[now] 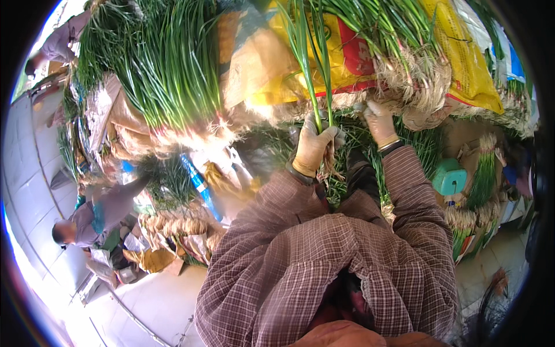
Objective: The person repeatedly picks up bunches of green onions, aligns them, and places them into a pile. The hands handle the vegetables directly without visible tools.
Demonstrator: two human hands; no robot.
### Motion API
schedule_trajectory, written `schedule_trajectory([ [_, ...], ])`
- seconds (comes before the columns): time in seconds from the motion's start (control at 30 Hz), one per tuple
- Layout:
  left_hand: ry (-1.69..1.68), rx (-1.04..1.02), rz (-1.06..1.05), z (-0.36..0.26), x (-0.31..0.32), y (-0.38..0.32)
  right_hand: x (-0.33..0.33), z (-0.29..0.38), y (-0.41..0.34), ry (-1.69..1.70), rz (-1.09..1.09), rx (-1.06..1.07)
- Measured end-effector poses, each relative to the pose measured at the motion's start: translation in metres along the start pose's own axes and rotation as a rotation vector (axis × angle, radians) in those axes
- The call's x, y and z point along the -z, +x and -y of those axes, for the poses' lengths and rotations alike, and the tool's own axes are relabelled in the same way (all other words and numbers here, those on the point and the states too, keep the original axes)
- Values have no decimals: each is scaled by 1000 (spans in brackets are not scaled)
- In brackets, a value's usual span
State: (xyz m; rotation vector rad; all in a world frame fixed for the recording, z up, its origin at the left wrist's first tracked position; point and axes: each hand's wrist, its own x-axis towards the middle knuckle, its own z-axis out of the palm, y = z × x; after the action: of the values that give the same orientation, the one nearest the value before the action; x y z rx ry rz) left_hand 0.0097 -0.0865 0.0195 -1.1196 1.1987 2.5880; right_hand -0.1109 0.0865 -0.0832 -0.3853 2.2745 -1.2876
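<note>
My gloved left hand (313, 145) is closed around a few green onions (313, 84), their leaves pointing away from me and their roots hanging below the fist. To its right, my gloved right hand (380, 119) is by the edge of the piled onions; its fingertips are partly hidden, and whether they grip anything is unclear. Just beyond it lies a bunch of green onions with pale, stringy roots (418, 78), on a yellow and red plastic sack (347, 60). A larger heap of green onions (173, 73) lies to the left, roots towards me.
Loose green trimmings (347, 134) lie below my hands. A teal plastic stool (449, 177) stands at the right, near more bundled onions (481, 173). A blue wrapped roll (201, 186) is at left. Other people (93, 221) are at the far left, and another is at the right edge.
</note>
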Motion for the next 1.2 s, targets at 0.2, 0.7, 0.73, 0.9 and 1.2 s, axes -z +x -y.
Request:
schedule_trajectory([
  [0.2, -184, 114, 84, 23, -5, 12, -41, 66, 3, 395, -95, 69],
  [0.7, -679, -86, 752, -24, -8, 28, 49, 42, -42, 680, 339, -308],
  [0.73, -641, -112, 683, -30, -7, 25, 49, 35, -37, 190, 408, -272],
  [0.9, -440, -45, 414, -28, -18, 35, 64, 21, 42, 104, -185, 243],
  [1.2, -240, 40, 217, 5, -27, 56, 77, 54, 61, -428, -163, 57],
])
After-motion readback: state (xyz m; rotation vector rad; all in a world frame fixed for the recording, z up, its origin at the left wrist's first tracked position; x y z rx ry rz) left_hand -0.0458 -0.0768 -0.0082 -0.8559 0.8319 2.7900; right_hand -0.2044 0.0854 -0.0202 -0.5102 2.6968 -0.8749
